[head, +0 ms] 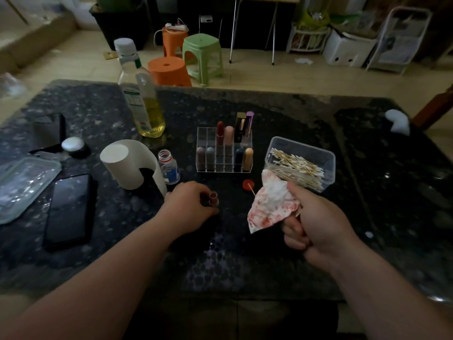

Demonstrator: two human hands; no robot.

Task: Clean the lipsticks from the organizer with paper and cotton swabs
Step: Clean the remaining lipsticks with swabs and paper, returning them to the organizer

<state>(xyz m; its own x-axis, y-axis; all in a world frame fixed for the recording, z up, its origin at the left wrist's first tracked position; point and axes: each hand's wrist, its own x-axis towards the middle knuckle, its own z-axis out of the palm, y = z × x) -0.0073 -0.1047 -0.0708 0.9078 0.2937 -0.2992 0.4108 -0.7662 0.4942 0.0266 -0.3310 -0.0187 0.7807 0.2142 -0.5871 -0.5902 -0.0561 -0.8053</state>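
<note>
— Where is the lipstick being cleaned?
— Just right of the paper roll (pixel 132 165), the left hand (pixel 190 207) curls its fingers round an open lipstick (pixel 213 199), held upright with its long axis vertical, in front of the organizer (pixel 224 153).
— And the wiping side?
— The stained paper (pixel 272 204) lies to the lipstick's right, near but apart, pinched in the right hand (pixel 318 224). That hand probably has to close leftward. The cotton swabs (pixel 294 164) sit in their box (pixel 302 145) just behind it.

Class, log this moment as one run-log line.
left hand: grips lipstick tube | right hand: holds stained paper | organizer: stored lipsticks upright
</note>
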